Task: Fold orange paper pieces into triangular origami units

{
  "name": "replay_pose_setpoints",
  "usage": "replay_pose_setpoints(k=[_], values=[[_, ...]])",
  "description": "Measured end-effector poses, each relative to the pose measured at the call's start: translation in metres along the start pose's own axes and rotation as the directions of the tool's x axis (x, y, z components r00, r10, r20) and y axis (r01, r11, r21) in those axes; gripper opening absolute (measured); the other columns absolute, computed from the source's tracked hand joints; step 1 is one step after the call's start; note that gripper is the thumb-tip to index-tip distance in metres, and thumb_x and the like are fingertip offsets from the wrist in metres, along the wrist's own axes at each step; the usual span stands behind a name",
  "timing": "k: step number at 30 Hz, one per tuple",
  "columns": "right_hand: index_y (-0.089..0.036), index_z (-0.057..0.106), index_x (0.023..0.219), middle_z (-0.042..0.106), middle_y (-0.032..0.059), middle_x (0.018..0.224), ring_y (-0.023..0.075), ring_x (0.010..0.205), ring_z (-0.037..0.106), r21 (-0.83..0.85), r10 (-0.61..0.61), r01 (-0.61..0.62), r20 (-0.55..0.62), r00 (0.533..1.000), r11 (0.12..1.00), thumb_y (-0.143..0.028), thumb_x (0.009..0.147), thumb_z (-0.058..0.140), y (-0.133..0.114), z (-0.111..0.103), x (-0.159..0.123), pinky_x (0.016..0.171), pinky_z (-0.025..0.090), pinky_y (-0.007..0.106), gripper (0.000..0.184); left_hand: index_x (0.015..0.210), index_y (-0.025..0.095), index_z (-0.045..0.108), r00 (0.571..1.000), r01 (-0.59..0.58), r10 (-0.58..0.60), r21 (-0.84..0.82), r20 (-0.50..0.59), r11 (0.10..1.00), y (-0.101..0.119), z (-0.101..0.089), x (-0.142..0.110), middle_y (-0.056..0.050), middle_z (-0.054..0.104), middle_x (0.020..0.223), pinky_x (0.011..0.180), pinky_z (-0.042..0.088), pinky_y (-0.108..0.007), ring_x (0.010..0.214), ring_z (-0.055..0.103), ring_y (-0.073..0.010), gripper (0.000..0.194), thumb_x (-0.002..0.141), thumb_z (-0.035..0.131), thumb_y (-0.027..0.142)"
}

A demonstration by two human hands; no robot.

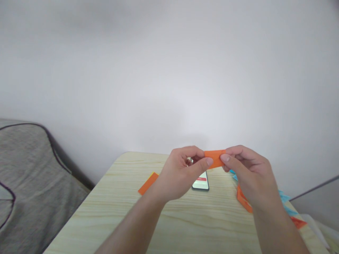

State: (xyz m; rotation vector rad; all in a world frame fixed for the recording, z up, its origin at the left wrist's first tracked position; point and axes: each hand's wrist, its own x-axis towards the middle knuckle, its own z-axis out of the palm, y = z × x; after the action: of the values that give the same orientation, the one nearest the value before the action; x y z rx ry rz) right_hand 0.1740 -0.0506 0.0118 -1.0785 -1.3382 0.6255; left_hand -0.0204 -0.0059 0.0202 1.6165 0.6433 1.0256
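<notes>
Left grip [181, 174] and right grip [251, 171] pinch opposite ends of an orange paper [215, 158]; I hold it over the counter [111, 203], where a phone [200, 185] lies.

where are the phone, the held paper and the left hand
phone [200, 184]: head view, on the lower part of its lit screen
held paper [215, 159]: head view, on the middle of its orange face, between the two hands
left hand [180, 176]: head view, on its back, behind the thumb
</notes>
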Motion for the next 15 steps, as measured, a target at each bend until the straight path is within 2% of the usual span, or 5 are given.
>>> replay_pose_setpoints(k=[3,7,10,15], values=[[-0.024,0.072,0.087,0.058,-0.0016,0.069,0.0145,0.067,0.051,-0.013,0.020,-0.020,0.067,0.998,1.000,-0.038,0.093,0.074,-0.0039,-0.0003,0.0012,0.061,0.042,0.028,0.016,0.080,0.019,0.069,1.000,-0.017,0.017,0.007,0.002,1.000,-0.0012,0.0023,0.0000,0.001,0.055,0.072,0.057,0.033,-0.026,0.064,0.040,-0.0105,0.027,0.096,0.066,0.040],[-0.022,0.068,0.080,0.056,-0.0014,0.075,0.0149,0.074,0.050,-0.093,0.010,0.010,0.212,0.977,0.996,-0.040,0.097,0.069,-0.0055,0.0014,0.0013,0.067,0.041,0.029,0.024,0.088,0.019,0.070,0.999,-0.037,0.037,-0.020,0.012,0.999,-0.0051,0.0056,0.0010,0.000,0.062,0.077,0.061,0.039,-0.025,0.070,0.050,-0.0125,0.026,0.098,0.063,0.041],[-0.022,0.066,0.079,0.056,-0.0016,0.076,0.0149,0.075,0.050,-0.122,0.008,0.016,0.197,0.980,0.992,-0.040,0.098,0.068,-0.0012,0.0024,0.0005,0.067,0.039,0.029,0.026,0.091,0.019,0.072,0.999,-0.044,0.044,0.010,0.014,0.999,-0.0041,0.0057,0.0009,-0.001,0.066,0.082,0.065,0.042,-0.025,0.076,0.055,-0.0137,0.028,0.099,0.061,0.043],[-0.023,0.072,0.083,0.063,-0.0021,0.075,0.0138,0.072,0.054,-0.113,0.034,-0.020,0.120,0.992,0.993,-0.041,0.094,0.073,-0.0004,0.0019,0.0007,0.066,0.042,0.027,0.021,0.088,0.020,0.071,1.000,-0.018,0.013,0.161,0.028,0.987,0.0009,0.0040,-0.0011,0.002,0.063,0.077,0.061,0.039,-0.023,0.068,0.050,-0.0104,0.023,0.097,0.064,0.040]])
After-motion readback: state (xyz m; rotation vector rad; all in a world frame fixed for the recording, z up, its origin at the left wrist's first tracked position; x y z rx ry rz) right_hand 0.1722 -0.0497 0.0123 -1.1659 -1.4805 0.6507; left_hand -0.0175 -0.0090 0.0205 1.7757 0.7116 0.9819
